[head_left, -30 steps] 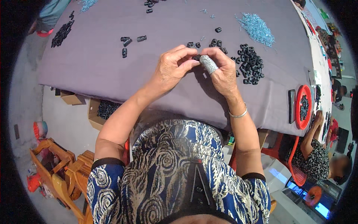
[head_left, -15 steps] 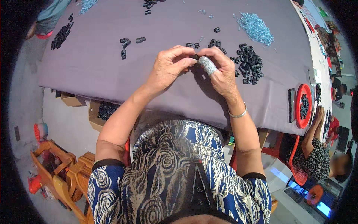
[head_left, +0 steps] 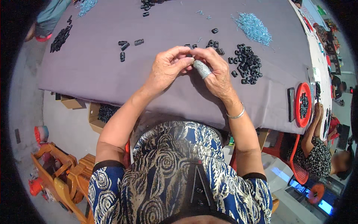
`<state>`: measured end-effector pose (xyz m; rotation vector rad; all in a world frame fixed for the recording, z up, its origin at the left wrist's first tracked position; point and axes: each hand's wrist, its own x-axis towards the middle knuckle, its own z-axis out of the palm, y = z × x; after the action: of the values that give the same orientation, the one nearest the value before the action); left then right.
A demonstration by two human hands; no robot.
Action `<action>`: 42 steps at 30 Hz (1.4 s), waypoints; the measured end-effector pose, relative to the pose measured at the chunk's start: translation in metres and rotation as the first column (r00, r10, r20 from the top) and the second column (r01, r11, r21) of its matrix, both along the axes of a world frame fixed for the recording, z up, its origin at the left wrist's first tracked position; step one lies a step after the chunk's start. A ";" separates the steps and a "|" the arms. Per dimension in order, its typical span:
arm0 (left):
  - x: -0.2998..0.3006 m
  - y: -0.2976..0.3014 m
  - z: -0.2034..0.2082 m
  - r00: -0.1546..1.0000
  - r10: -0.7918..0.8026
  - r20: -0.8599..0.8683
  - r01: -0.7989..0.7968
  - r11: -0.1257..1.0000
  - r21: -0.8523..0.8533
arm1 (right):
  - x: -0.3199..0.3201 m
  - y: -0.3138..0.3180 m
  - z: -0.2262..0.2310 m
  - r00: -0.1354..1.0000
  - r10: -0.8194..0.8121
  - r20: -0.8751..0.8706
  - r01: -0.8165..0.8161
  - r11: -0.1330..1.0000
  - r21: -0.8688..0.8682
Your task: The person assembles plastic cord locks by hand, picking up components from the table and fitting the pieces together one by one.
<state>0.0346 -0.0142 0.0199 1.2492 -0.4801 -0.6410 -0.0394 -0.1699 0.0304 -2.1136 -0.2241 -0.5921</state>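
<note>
Apparently manipulating a mostly hidden black part (head_left: 190, 56), pinched between left hand (head_left: 167, 68) and right hand (head_left: 217, 74); next, likely calling for steady fingertip alignment.

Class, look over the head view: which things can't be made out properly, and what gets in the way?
All in the head view:
Anything held between the left hand and right hand: mostly covered by the fingers.
Far black pile: cut off by the top edge.
Box: partly hidden by the cloth and left forearm.
Blue pile: single pieces too small to tell apart.
</note>
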 end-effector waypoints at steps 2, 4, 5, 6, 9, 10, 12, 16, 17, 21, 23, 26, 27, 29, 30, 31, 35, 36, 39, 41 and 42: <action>0.003 0.001 -0.002 1.000 -0.006 -0.002 0.006 1.000 -0.008 | -0.001 0.003 -0.004 0.994 -0.044 -0.104 0.068 0.967 0.246; 0.004 0.002 -0.005 1.000 0.007 -0.016 -0.008 1.000 -0.019 | -0.003 0.002 -0.002 0.988 -0.071 -0.137 0.095 0.981 0.171; 0.004 0.002 -0.006 0.999 0.019 -0.030 -0.020 0.999 -0.029 | -0.004 0.001 -0.002 0.980 -0.103 -0.168 0.120 0.988 0.096; 0.004 0.001 -0.005 0.999 0.018 -0.030 -0.019 0.999 -0.029 | -0.003 0.003 -0.001 0.988 -0.119 -0.100 0.124 0.991 0.040; 0.001 0.000 -0.003 0.988 -0.006 -0.152 -0.009 0.995 -0.096 | -0.003 0.006 -0.002 0.986 -0.154 -0.060 0.151 0.987 -0.061; 0.001 0.000 0.000 0.989 -0.019 -0.144 0.007 0.997 -0.078 | -0.004 0.006 -0.002 0.986 -0.155 -0.061 0.151 0.987 -0.063; 0.002 0.000 0.000 0.990 -0.031 -0.136 0.023 0.998 -0.059 | -0.005 0.005 -0.002 0.987 -0.162 -0.023 0.158 0.980 -0.124; 0.008 0.004 -0.002 0.991 -0.070 -0.115 0.068 0.997 -0.023 | -0.006 0.004 -0.001 0.988 -0.156 -0.021 0.151 0.977 -0.151; 0.008 0.004 -0.001 0.992 -0.084 -0.098 0.083 0.996 -0.017 | -0.005 0.003 -0.003 0.988 -0.152 -0.014 0.149 0.980 -0.133; 0.009 0.003 -0.005 0.989 -0.081 -0.121 0.081 0.997 -0.003 | 0.000 -0.004 -0.006 0.982 -0.186 -0.044 0.185 0.983 -0.008; 0.009 0.004 -0.003 0.990 -0.046 -0.132 0.046 0.999 -0.002 | 0.002 -0.008 0.003 0.969 -0.237 -0.077 0.237 0.972 -0.006; 0.010 0.004 -0.002 0.989 0.004 -0.151 -0.001 1.000 0.016 | 0.011 -0.022 0.006 0.959 -0.280 -0.043 0.277 0.958 -0.072; 0.011 0.005 -0.003 0.988 0.005 -0.153 -0.003 1.000 0.012 | 0.014 -0.026 0.010 0.959 -0.279 -0.050 0.264 0.945 -0.194; 0.013 0.007 -0.004 0.990 0.010 -0.137 -0.007 1.000 0.023 | 0.024 -0.033 0.014 0.960 -0.274 -0.057 0.243 0.917 -0.317; 0.013 0.007 -0.004 0.990 0.009 -0.139 -0.006 1.000 0.019 | 0.031 -0.038 0.015 0.966 -0.251 -0.061 0.212 0.905 -0.368; 0.013 0.006 -0.004 0.990 0.007 -0.141 -0.004 1.000 0.023 | 0.038 -0.042 0.016 0.972 -0.226 -0.065 0.179 0.891 -0.418; 0.014 0.004 -0.006 0.990 0.033 -0.134 -0.029 0.999 0.030 | 0.058 -0.049 0.001 0.984 -0.177 -0.029 0.136 0.841 -0.524; 0.014 0.005 -0.005 0.990 0.038 -0.137 -0.035 0.999 0.029 | 0.061 -0.049 0.000 0.985 -0.172 -0.031 0.130 0.841 -0.526; 0.013 0.004 -0.004 0.986 0.051 -0.162 -0.046 0.998 0.032 | 0.068 -0.055 -0.003 0.991 -0.107 -0.084 0.019 0.723 -0.691; 0.014 0.003 -0.005 0.986 0.051 -0.157 -0.049 0.999 0.021 | 0.069 -0.057 -0.008 0.996 -0.086 -0.025 0.036 0.643 -0.765; 0.014 0.003 -0.006 0.986 0.054 -0.159 -0.051 0.998 0.021 | 0.069 -0.057 -0.008 0.996 -0.083 -0.027 0.033 0.643 -0.765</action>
<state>0.0486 -0.0108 0.0144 1.2118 -0.3083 -0.6951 0.0298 -0.2266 0.0229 -2.9807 -0.4353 -0.5132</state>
